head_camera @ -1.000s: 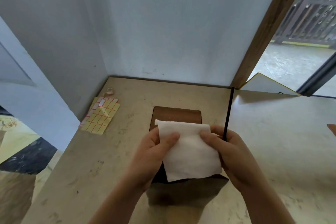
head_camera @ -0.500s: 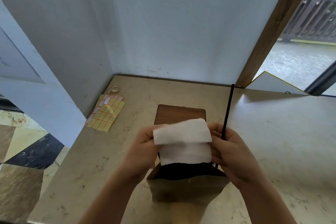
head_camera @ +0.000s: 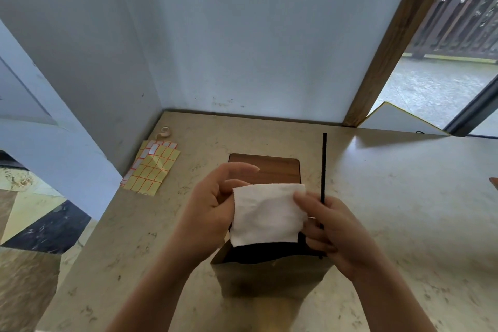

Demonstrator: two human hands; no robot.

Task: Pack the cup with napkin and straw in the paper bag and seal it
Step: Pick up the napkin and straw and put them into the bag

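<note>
Shop counter (head_camera: 404, 197) (label sheets (head_camera: 151, 167), doorway)

Daylight enters from the doorway (head_camera: 444, 67) at upper right, overexposing nothing but washing the floor there pale. Soft glare on the counter (head_camera: 404, 183) just below the doorway. Walls left of the doorway sit in dim bluish shade. Paper bag (head_camera: 269, 275) mouth is near black. Wide-angle bending at edges; focus slightly soft throughout.

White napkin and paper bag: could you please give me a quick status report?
Both hands, left hand and right hand, hold white napkin above open brown paper bag. Right also grips black straw. Nothing blocking.
</note>
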